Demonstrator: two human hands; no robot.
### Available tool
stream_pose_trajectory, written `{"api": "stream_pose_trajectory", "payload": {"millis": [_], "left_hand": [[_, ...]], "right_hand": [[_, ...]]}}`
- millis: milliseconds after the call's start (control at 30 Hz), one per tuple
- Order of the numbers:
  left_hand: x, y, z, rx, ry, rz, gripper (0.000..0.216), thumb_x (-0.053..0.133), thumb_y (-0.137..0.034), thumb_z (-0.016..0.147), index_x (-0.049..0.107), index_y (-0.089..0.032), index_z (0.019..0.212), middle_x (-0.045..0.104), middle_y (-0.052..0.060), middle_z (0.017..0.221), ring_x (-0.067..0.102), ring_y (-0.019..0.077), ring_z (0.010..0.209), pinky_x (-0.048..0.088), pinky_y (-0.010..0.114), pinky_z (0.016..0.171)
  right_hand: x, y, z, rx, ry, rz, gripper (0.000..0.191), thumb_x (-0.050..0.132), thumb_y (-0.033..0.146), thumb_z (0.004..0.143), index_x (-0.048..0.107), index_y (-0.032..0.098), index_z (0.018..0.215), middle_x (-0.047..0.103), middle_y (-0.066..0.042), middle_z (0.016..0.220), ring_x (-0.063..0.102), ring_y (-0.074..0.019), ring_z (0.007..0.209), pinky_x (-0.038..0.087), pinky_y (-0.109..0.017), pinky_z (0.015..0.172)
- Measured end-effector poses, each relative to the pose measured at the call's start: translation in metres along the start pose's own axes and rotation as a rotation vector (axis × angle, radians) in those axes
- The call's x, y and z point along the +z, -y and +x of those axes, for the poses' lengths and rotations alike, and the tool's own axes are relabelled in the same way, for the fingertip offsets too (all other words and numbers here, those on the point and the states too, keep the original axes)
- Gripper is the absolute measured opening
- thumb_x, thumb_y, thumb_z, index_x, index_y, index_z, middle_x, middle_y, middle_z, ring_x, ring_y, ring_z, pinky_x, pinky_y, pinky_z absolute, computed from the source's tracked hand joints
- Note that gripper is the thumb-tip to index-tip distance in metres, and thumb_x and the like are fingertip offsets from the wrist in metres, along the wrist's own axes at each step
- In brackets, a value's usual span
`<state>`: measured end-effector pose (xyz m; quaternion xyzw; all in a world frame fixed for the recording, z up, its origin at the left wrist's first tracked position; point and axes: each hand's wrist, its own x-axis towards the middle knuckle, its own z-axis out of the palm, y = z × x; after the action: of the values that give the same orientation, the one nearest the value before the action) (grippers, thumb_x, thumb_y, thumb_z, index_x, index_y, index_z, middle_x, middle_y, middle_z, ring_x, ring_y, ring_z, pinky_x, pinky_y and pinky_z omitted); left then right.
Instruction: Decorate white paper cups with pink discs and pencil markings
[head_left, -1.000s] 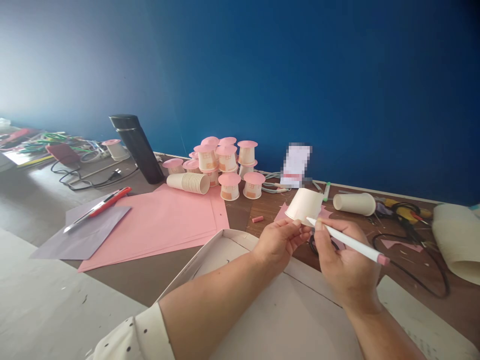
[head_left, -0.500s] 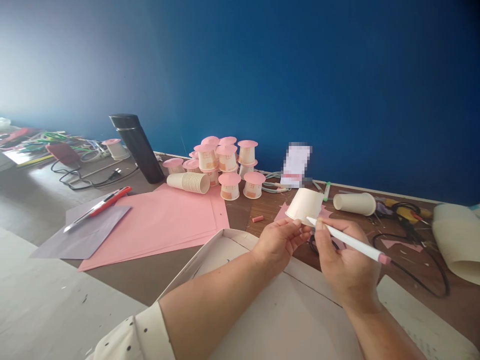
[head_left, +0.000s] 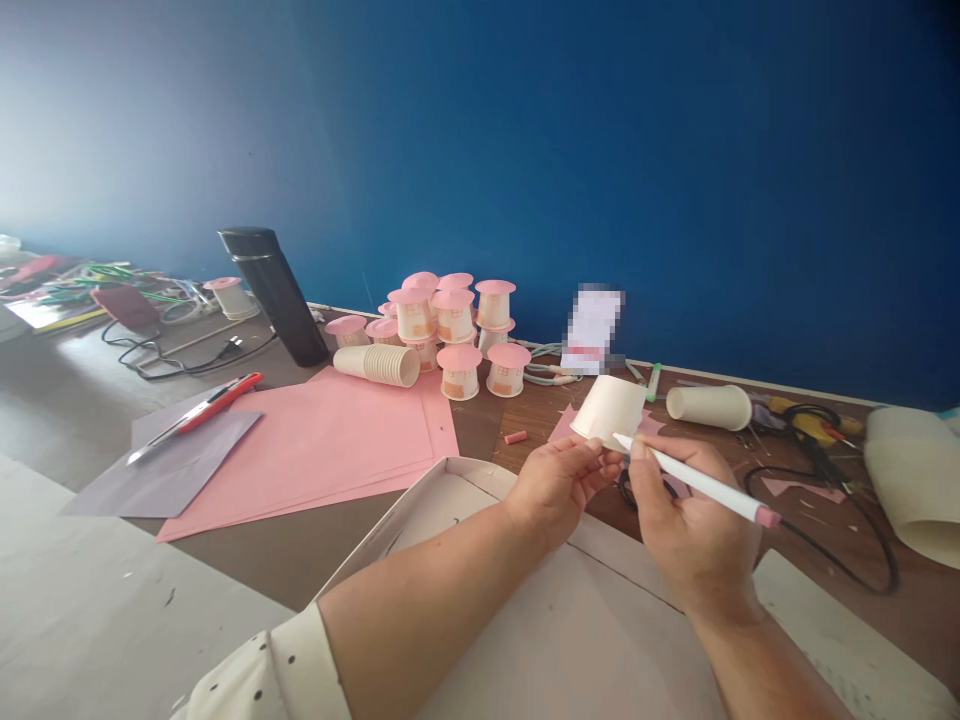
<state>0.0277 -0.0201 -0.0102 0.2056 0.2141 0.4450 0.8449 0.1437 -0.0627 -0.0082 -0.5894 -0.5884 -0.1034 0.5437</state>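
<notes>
A plain white paper cup [head_left: 609, 405], turned upside down, is pinched near its rim by my left hand [head_left: 559, 490]. My right hand [head_left: 694, 520] grips a white marker with a pink end [head_left: 709, 485], its tip at the lower side of the cup near the rim. Whether the tip leaves a mark I cannot tell. Behind and to the left stand several upturned cups with pink paper roofs [head_left: 459, 357], some stacked on others. A row of nested paper cups [head_left: 376, 365] lies on its side beside them.
Left lie pink sheets [head_left: 337, 440], a purple sheet [head_left: 217, 460] and a red utility knife [head_left: 195, 415]. A black flask [head_left: 281, 300] stands behind. A shallow white box lid [head_left: 480, 640] sits under my forearms. Another cup [head_left: 709, 408] and black cables [head_left: 892, 560] lie right.
</notes>
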Motion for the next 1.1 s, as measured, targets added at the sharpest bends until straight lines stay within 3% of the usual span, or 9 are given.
{"api": "stream_pose_trajectory", "payload": {"millis": [1100], "left_hand": [[0.0018,-0.0007,0.0000,-0.009,-0.027,-0.003,0.008,0.062,-0.012,0.084,0.068,-0.008,0.083,0.070,0.011,0.086,0.066,0.0131,0.081,0.049,0.028,0.094]], "right_hand": [[0.0003,0.0004,0.0014,-0.035,-0.007,-0.005,0.016,0.061,0.033,0.089,0.065,0.018,0.090,0.070,-0.006,0.082,0.067,-0.0170,0.073,0.054,-0.026,0.062]]}}
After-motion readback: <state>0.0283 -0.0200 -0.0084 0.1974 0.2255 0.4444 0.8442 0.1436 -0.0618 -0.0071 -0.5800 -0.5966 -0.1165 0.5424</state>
